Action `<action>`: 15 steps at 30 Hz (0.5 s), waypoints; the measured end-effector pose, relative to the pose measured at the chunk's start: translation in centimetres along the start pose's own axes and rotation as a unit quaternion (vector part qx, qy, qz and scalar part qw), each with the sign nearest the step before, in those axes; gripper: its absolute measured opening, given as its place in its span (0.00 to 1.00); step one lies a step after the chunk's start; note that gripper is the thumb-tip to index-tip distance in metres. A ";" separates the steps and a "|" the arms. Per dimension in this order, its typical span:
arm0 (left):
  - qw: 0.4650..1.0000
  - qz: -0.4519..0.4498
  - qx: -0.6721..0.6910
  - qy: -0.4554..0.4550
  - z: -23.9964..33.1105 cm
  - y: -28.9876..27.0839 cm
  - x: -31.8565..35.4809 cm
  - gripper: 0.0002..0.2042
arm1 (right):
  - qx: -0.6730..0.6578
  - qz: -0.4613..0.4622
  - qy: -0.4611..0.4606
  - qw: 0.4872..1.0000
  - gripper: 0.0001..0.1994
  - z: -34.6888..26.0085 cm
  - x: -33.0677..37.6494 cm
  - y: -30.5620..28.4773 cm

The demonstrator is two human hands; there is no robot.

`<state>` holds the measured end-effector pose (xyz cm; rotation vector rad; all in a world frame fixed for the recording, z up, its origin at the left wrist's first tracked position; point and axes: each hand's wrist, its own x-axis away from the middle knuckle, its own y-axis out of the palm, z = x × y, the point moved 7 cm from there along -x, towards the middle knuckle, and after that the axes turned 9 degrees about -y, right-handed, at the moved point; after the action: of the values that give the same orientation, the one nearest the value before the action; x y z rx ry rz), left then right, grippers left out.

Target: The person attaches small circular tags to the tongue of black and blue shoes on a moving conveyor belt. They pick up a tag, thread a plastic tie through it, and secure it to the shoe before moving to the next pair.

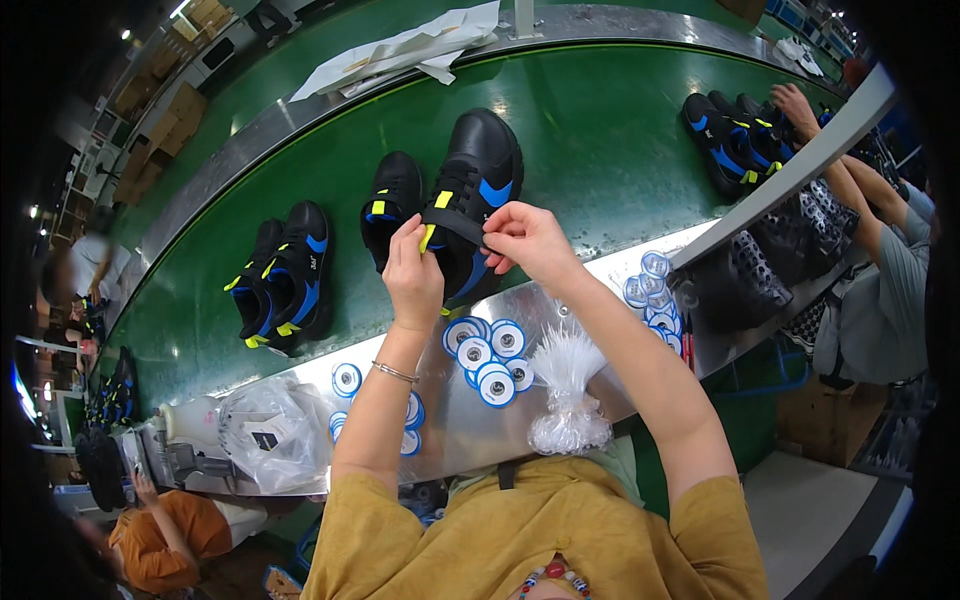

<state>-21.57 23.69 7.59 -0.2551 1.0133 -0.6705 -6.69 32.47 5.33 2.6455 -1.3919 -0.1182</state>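
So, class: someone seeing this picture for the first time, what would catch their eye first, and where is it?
Probably the black shoe with blue and yellow trim at centre on the green belt, its strap pinched by the left hand and the right hand. Next, the round blue-and-white tags scattered on the metal ledge below.

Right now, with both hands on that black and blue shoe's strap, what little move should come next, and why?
Probably press the strap flat across the shoe. The left hand pinches its yellow tab end and the right hand holds the other side, so it seems lifted, not yet fastened.
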 end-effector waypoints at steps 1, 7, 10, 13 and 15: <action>1.000 0.000 -0.001 0.000 0.0 0.0 -0.1 0.14 | 0.009 -0.002 0.003 1.000 0.05 0.1 0.1 0.2; 1.000 0.005 0.001 -0.008 -0.2 -0.2 -0.2 0.14 | 0.040 -0.004 -0.008 0.999 0.04 1.1 -0.1 1.0; 1.000 0.007 0.005 -0.015 -0.3 -0.1 -0.3 0.14 | 0.068 -0.004 -0.006 0.998 0.04 1.3 -0.1 1.3; 1.000 0.013 0.009 -0.020 -0.5 -0.3 -0.5 0.13 | 0.079 0.001 -0.003 0.997 0.04 1.5 -0.3 1.6; 1.000 0.011 0.004 -0.022 -0.5 -0.5 -0.6 0.12 | 0.082 0.004 0.004 0.997 0.05 1.9 -0.3 1.8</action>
<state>-22.42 23.73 7.94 -0.2510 0.9702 -0.6465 -8.60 31.47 3.72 2.7672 -1.4692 0.0096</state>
